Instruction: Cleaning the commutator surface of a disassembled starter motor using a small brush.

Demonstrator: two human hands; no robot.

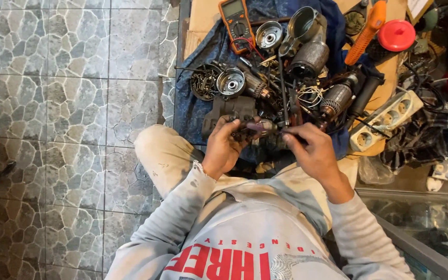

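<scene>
My left hand [223,147] grips a small dark motor part [246,133] with a purple-tinted piece at its end, held just above my knee. My right hand [309,150] pinches a thin dark tool [286,134] whose tip meets that part. Both hands sit close together at the near edge of a blue cloth [195,111] covered in dismantled power-tool parts. Grey sleeves cover both forearms.
On the cloth lie motor armatures [338,96], round metal housings [231,82], a dish of screws [203,82], an orange multimeter [236,23], an orange-handled tool [368,28] and a red lid [396,35]. A white power strip [387,120] is at right. Stone-pattern floor tiles [68,103] lie left.
</scene>
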